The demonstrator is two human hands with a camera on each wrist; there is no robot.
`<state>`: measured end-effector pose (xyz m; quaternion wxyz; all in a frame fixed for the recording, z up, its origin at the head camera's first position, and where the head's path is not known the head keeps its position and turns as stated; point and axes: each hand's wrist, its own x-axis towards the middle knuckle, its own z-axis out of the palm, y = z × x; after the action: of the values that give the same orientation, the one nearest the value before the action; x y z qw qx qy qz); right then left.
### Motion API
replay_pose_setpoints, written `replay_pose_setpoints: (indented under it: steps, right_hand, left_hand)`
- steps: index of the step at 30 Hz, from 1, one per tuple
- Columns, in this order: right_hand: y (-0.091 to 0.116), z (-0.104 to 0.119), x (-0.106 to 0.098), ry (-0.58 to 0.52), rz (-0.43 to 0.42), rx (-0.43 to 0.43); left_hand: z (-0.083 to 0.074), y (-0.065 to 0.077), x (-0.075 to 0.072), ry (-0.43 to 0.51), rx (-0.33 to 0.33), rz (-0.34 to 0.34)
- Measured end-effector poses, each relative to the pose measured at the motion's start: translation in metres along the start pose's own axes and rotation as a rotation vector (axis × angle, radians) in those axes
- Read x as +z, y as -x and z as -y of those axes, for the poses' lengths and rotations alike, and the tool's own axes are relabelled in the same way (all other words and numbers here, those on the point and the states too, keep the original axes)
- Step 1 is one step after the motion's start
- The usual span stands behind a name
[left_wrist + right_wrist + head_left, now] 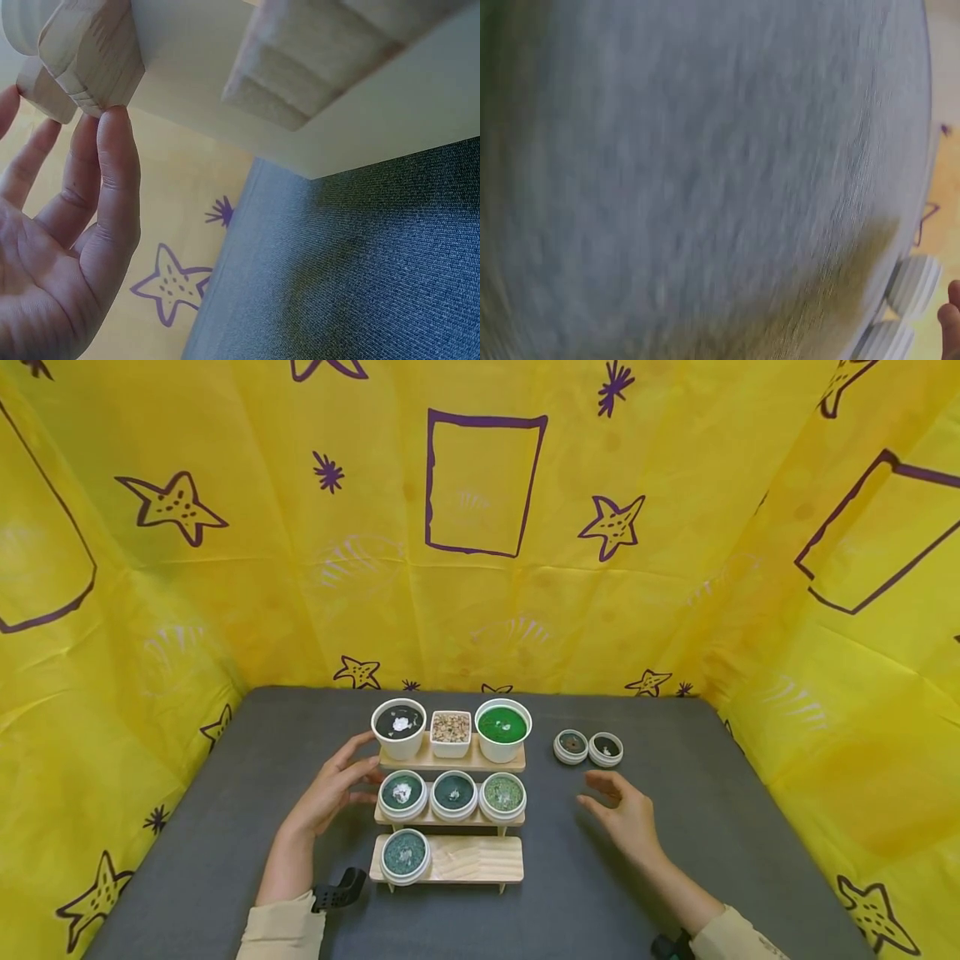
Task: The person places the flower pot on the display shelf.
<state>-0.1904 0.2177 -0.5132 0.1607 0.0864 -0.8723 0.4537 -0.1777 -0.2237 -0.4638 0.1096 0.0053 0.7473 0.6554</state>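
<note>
A three-tier wooden stand [480, 860] holds several white pots. My left hand [327, 792] is at its left side, between the top and middle tiers. In the left wrist view the fingertips touch the end of a wooden board [105, 60], fingers fairly straight. My right hand [628, 814] hovers over the table right of the stand, fingers loosely bent with nothing in them. Just beyond it stand two small white pots with dark contents, the left pot [571, 747] and the right pot [606, 749]. Only fingertips of that hand show at the right wrist view's edge.
The top tier carries a dark-filled cup [400, 731], a square cup of brownish bits [451, 735] and a green-filled cup [503, 731]. Three pots line the middle tier; one pot [405, 857] sits at the bottom left. Yellow patterned cloth [480, 593] surrounds the grey table [660, 727].
</note>
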Motion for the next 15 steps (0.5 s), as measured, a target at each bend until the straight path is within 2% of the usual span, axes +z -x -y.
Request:
replay_pose_setpoints:
  steps: [15]
  right_hand:
    - [-0.035, -0.025, -0.025, 0.025, -0.171, 0.166]
  left_hand:
    - [-0.002, 0.000, 0.001, -0.039, 0.005, -0.008]
